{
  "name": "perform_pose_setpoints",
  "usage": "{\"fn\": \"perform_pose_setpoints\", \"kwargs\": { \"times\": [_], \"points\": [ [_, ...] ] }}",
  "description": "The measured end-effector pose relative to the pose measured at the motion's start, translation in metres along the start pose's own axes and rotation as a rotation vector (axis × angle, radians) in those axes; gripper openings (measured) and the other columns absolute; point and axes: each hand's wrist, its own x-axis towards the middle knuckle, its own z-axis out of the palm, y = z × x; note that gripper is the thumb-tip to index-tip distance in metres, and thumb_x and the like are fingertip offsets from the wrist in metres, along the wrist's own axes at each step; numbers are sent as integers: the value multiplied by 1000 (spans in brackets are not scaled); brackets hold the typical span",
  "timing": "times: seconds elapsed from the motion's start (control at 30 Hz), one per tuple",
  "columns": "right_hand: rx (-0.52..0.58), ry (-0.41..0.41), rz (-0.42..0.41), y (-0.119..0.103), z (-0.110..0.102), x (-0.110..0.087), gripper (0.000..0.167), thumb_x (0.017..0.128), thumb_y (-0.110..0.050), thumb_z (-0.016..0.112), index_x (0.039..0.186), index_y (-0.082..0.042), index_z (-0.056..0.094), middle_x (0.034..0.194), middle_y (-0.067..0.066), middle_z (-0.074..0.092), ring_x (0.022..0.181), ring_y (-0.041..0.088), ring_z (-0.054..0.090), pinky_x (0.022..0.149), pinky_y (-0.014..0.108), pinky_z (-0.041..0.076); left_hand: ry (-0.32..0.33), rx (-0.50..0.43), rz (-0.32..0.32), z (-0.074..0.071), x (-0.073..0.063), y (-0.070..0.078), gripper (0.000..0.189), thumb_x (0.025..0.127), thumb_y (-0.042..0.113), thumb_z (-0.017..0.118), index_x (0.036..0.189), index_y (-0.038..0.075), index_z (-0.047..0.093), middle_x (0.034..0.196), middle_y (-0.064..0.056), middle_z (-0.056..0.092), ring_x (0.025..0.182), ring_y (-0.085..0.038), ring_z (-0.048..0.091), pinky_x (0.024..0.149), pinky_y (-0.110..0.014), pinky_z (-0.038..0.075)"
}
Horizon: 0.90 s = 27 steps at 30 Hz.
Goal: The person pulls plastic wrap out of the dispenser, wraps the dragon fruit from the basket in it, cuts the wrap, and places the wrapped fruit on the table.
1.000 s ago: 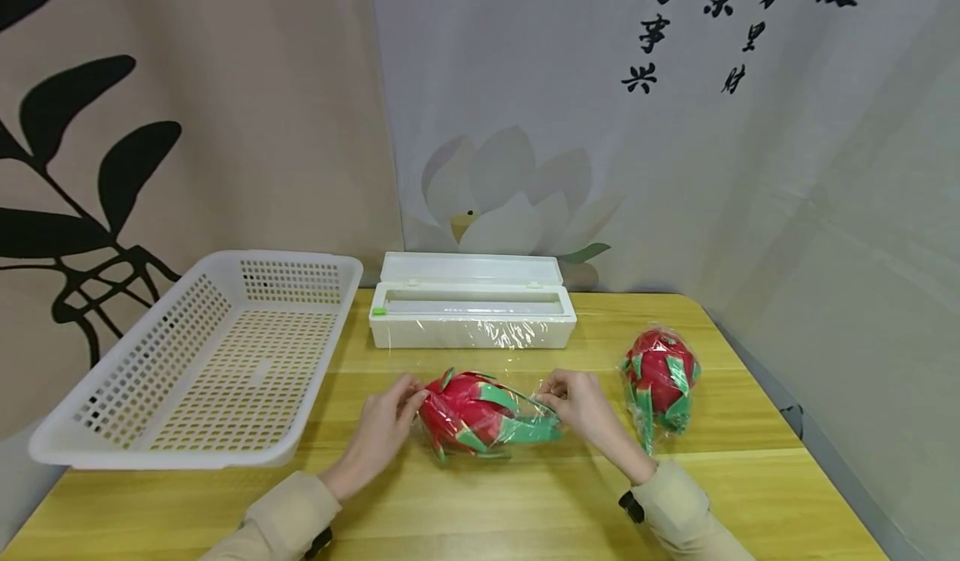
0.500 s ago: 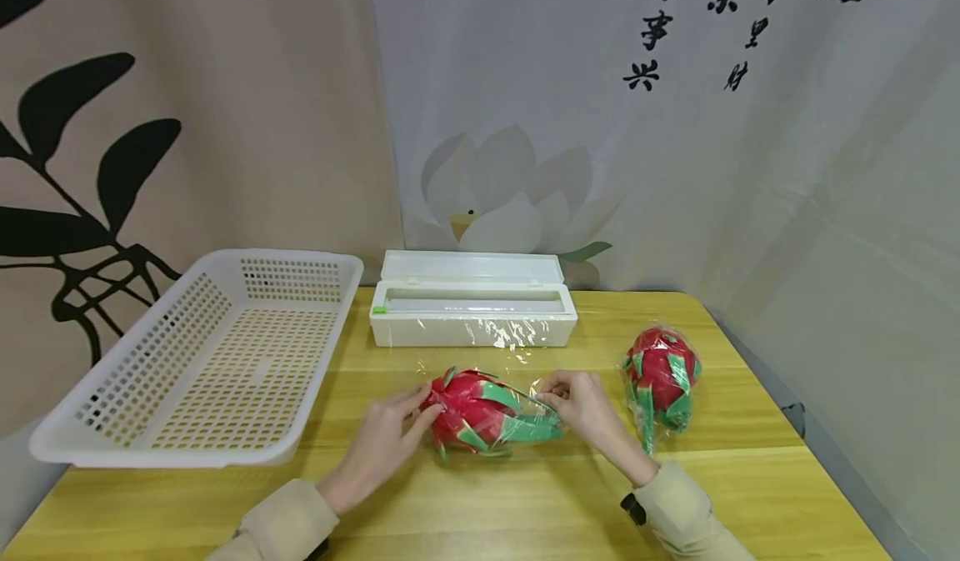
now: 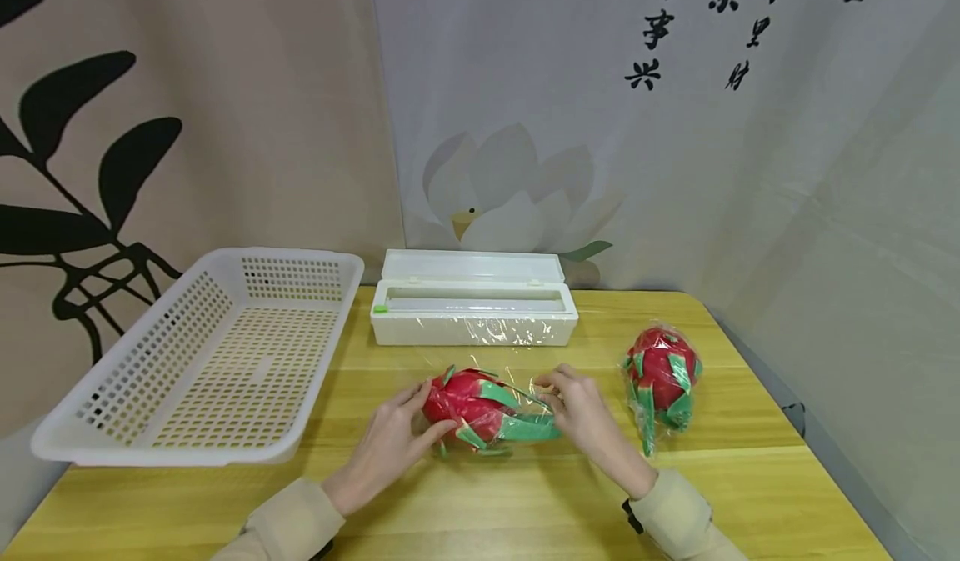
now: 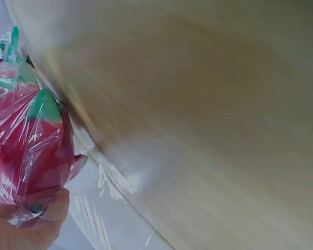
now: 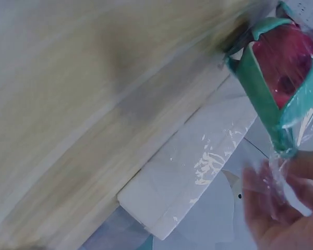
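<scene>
A red dragon fruit (image 3: 467, 403) with green scales lies on its side on the table, covered in clear plastic film. My left hand (image 3: 386, 440) holds its left end, thumb in front and fingers behind. In the left wrist view, the film (image 4: 28, 151) stretches in creases over the red skin, and the fingers and thumb (image 4: 55, 208) grip the end of the fruit. At the green tips, my right hand (image 3: 583, 415) pinches the film between thumb and fingers. The right wrist view has the loose film (image 5: 279, 174) gathered at those fingers.
A second film-wrapped dragon fruit (image 3: 660, 369) sits to the right. Behind the hands stands a white cling-film box (image 3: 435, 332), lid raised, with film over its front. A white perforated basket (image 3: 251, 361) is at the left. The wooden table (image 3: 480, 519) meets a curtain backdrop.
My left hand has slid from pinching the film at the fruit's left end to gripping the fruit itself, thumb moving right. My right hand's fingers have shifted slightly at the film by the green tips.
</scene>
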Motion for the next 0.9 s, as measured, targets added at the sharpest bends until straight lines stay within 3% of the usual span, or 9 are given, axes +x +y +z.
{"fn": "perform_pose_setpoints", "kwargs": {
  "times": [0.17, 0.3, 0.4, 0.57, 0.63, 0.7, 0.8, 0.83, 0.9],
  "points": [
    [-41, 54, -55, 0, 0, -3, 10, 74, 5, 74, 78, -4, 70, 75, 3, 65, 67, 14, 63, 60, 15, 53, -6, -4, -28, 0, 0, 3, 67, 81, 39, 72, 124, -9, 57, 123, -32, 58, 43, 7, 17, 38, -7, 19],
    [-20, 3, -68, 1, -1, -5, 5, 82, 3, 67, 81, -1, 70, 77, 7, 68, 69, 16, 66, 64, 17, 56, -8, -1, -30, 0, 0, 4, 66, 81, 38, 72, 124, -9, 56, 124, -32, 58, 42, 8, 17, 38, -6, 18],
    [-6, -43, -93, 2, -5, -8, 10, 90, -7, 62, 93, -2, 70, 86, 8, 71, 76, 17, 68, 68, 23, 58, -2, -1, -24, 1, 1, 3, 66, 81, 37, 73, 124, -10, 56, 124, -33, 57, 41, 9, 14, 38, -6, 17],
    [-143, -81, -310, 5, -14, -16, 34, 88, -31, 66, 117, -13, 67, 100, 4, 70, 86, 15, 67, 74, 30, 58, 7, -6, -13, 2, 2, 0, 63, 83, 34, 72, 124, -11, 56, 124, -34, 56, 40, 11, 13, 35, -7, 19],
    [-223, -80, -386, 6, -14, -18, 44, 84, -38, 69, 122, -18, 65, 102, 4, 68, 90, 17, 66, 77, 32, 58, 6, -8, -10, 3, 3, 0, 62, 84, 33, 72, 124, -11, 55, 124, -34, 56, 39, 11, 15, 35, -7, 24],
    [-276, -87, -405, 7, -13, -20, 51, 80, -44, 71, 125, -21, 63, 105, 4, 67, 95, 18, 65, 80, 35, 57, 6, -10, -10, 3, 4, -1, 62, 84, 32, 72, 126, -11, 55, 124, -34, 57, 38, 6, 23, 37, -10, 35],
    [-325, -105, -370, 7, -11, -21, 59, 78, -52, 70, 128, -24, 61, 112, 6, 65, 104, 22, 61, 87, 42, 54, 16, 10, -2, 4, 7, -1, 62, 84, 32, 72, 127, -9, 55, 124, -33, 58, 56, -11, 62, 59, -25, 58],
    [-335, -114, -354, 7, -10, -21, 60, 78, -54, 69, 129, -24, 60, 114, 6, 64, 107, 23, 60, 89, 44, 53, 18, 10, 0, 5, 9, -1, 62, 84, 32, 72, 127, -9, 55, 123, -32, 59, 69, -20, 68, 68, -31, 60],
    [-347, -128, -325, 9, -9, -19, 62, 78, -56, 68, 129, -22, 60, 117, 7, 64, 110, 25, 58, 92, 46, 52, 10, 14, -6, 5, 13, -1, 61, 85, 33, 71, 128, -7, 55, 123, -30, 59, 98, -36, 68, 83, -41, 57]
  ]
}}
